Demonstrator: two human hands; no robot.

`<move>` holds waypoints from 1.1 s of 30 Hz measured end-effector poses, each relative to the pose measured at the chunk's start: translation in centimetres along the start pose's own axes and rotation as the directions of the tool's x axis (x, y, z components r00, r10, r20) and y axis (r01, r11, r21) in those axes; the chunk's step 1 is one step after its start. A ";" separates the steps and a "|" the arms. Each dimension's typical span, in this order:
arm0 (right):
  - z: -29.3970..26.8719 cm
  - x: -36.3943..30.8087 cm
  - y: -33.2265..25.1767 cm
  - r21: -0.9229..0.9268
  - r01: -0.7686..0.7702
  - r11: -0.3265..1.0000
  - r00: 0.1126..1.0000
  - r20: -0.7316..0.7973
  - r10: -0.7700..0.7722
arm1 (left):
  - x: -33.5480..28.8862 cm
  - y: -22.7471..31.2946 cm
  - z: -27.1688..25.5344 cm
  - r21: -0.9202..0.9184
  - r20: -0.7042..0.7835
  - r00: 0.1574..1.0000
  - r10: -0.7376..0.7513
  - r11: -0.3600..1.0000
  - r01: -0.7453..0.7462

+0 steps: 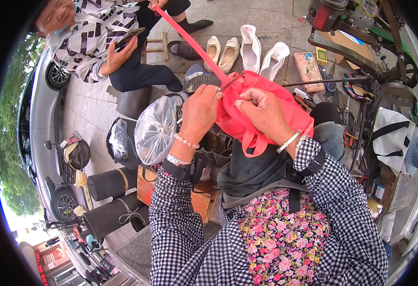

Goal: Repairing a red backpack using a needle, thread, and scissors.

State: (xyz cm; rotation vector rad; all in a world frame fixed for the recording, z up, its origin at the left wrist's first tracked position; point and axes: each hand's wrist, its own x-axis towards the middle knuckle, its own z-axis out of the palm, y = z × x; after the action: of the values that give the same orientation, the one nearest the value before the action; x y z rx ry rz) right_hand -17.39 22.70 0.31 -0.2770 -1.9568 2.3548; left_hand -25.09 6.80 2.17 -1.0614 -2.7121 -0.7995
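Note:
A bright pink-red cloth bag [285, 106] lies across my lap on a dark cloth. Its long strap [185, 34] stretches taut up to the hand of a person seated opposite. My left hand [199, 110] is closed at the bag's left edge, with a slim metal blade-like tool [231, 82] sticking out past the thumb over the strap's base. My right hand [264, 112] rests on the bag, thumb and fingers pinched on its cloth near the strap. Whether a thread is between those fingers is too small to tell.
The seated person holds a phone [129, 37]. White shoes [250, 52] and cream flats [229, 55] stand beyond the bag. A clear plastic sack [155, 126] and dark rolls [108, 184] are at left. Tools, a white-and-black bag [393, 136] and a metal machine [361, 57] crowd the right.

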 end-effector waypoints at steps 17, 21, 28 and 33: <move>-0.4 -2.4 0.6 0.130 -0.079 0.988 0.997 0.037 0.075 | 0.0 0.7 -0.7 -0.081 -0.011 1.000 -0.027 0.996 0.026; -0.4 -2.5 0.6 0.147 -0.077 0.986 0.997 0.028 0.074 | 0.5 0.8 -0.6 -0.038 0.014 1.000 0.005 0.999 -0.005; -0.6 -2.3 0.6 0.186 -0.085 0.979 0.996 0.026 0.082 | 0.7 0.5 -0.7 -0.007 0.051 0.998 0.037 0.999 -0.036; -0.5 -2.3 0.3 0.217 -0.095 0.972 0.995 0.035 0.090 | 0.6 0.5 -0.9 -0.028 0.073 0.996 0.048 0.999 -0.046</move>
State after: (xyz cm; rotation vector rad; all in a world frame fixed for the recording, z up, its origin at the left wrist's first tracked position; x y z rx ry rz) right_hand -14.99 22.74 0.16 -0.3317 -1.7088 2.6161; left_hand -25.22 7.01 3.34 -1.1785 -2.7326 -0.8065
